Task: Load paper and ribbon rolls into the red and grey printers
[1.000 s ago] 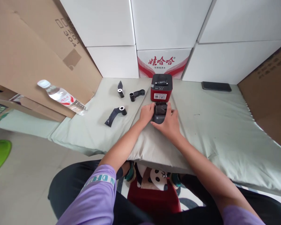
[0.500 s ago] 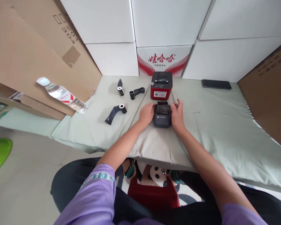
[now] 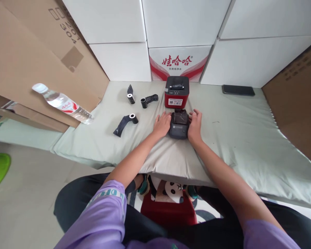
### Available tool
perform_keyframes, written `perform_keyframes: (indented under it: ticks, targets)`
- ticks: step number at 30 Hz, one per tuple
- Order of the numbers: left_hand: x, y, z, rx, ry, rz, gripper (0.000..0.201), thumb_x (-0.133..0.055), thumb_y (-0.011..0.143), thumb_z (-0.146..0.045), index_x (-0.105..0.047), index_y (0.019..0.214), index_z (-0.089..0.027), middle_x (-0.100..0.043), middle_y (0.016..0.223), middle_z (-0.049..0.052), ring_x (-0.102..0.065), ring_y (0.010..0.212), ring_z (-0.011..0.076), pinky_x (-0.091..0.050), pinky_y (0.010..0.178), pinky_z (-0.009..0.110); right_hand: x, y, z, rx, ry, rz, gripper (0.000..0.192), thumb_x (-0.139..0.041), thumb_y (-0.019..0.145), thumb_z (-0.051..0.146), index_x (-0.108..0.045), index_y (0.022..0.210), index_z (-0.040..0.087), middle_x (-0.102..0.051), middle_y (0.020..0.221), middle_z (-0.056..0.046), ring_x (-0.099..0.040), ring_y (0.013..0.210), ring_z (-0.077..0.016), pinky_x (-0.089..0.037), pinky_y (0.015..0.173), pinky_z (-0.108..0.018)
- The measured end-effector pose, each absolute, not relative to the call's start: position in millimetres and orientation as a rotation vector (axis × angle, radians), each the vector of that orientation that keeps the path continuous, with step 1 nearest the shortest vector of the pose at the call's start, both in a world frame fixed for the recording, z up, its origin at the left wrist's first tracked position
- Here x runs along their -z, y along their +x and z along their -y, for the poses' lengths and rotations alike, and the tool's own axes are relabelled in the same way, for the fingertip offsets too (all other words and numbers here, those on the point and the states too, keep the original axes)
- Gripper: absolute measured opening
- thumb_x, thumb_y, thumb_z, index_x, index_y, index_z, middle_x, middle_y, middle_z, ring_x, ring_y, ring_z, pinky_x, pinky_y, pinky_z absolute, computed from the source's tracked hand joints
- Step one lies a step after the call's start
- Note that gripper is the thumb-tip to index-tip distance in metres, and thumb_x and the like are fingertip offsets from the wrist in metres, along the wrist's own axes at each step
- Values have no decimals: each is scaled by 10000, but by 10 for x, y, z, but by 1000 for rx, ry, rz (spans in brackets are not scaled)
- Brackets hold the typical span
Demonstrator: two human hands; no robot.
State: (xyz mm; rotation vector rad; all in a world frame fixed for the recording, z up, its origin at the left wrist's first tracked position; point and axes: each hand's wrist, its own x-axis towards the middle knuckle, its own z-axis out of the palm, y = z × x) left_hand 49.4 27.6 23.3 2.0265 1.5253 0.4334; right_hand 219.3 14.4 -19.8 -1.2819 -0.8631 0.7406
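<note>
A small dark grey portable printer (image 3: 178,131) rests on the cloth-covered surface, with a glossy dark cover (image 3: 180,118) at its top. My left hand (image 3: 161,125) lies along its left side, fingertips against the upper edge. On the other side, my right hand (image 3: 195,125) presses in with thumb and curved fingers, so both hands hold the printer between them. Directly behind it stands a larger red and black receipt printer (image 3: 177,92). To the left are three small rolls with dark strips pulled out: a back roll (image 3: 130,98), a middle roll (image 3: 144,102) and a front roll (image 3: 133,118).
A water bottle (image 3: 64,103) leans at the left by a cardboard box (image 3: 49,58). White cartons (image 3: 181,20) are stacked along the back. A black phone (image 3: 238,90) lies at the back right, near another brown box (image 3: 298,93). Under the front edge is a red stool (image 3: 168,211).
My left hand's fingers have stretched slightly forward along the printer. Its dark top cover seems a little raised. The whole view has shifted slightly; the other objects have stayed put.
</note>
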Motion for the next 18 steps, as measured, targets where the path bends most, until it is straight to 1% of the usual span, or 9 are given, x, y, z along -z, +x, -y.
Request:
perform_keyframes:
  ticks: [4,7,10,13,14,16,18]
  targets:
    - [-217,485,-275,-454,2043,-1600,637,-138,1135,-363,-556,1593,-222,-454,1750,31,-269,1709,214,-154,1427,496,164,2191,-132,-721,-1320,870,557,-440,991,700,-515,1358,289,-615,1339,-103,-638,1234,-249,-494,1180,-544]
    - [-197,465,-269,-427,2084,-1648,622,-169,1136,-372,-583,1583,-246,-428,1766,37,-228,1723,247,-132,1429,522,139,2189,-118,-704,-1338,888,548,-436,991,697,-517,1343,285,-615,1336,-102,-640,1225,-242,-485,1182,-531]
    - [-180,457,-264,-404,2121,-1679,607,-189,1137,-366,-561,1606,-266,-389,1787,44,-181,1734,279,-92,1425,567,139,2188,-116,-685,-1345,897,516,-429,995,691,-525,1307,292,-621,1307,-90,-652,1183,-233,-498,1163,-525]
    - [-173,436,-265,-412,2127,-1635,598,-216,1131,-312,-506,1644,-211,-354,1799,71,-166,1736,275,-67,1426,571,154,2188,-128,-673,-1344,899,505,-428,997,681,-522,1293,282,-627,1276,-90,-671,1129,-231,-520,1129,-519]
    - [-170,418,-260,-438,2109,-1605,590,-233,1127,-295,-506,1641,-200,-372,1790,71,-189,1732,262,-65,1428,560,162,2189,-136,-673,-1343,903,510,-429,996,681,-520,1293,278,-628,1270,-91,-675,1119,-230,-526,1119,-515]
    - [-155,361,-229,-543,2044,-1517,561,-291,1117,-289,-538,1613,-199,-475,1734,68,-316,1693,235,-112,1434,515,183,2196,-153,-674,-1338,912,523,-432,993,692,-523,1294,274,-625,1270,-94,-673,1136,-232,-535,1106,-507]
    - [-126,283,-160,-712,1956,-1396,537,-348,1104,-311,-592,1565,-188,-591,1646,76,-480,1603,225,-251,1411,456,209,2208,-172,-666,-1329,922,531,-441,992,707,-534,1290,278,-624,1280,-93,-654,1187,-236,-533,1113,-506]
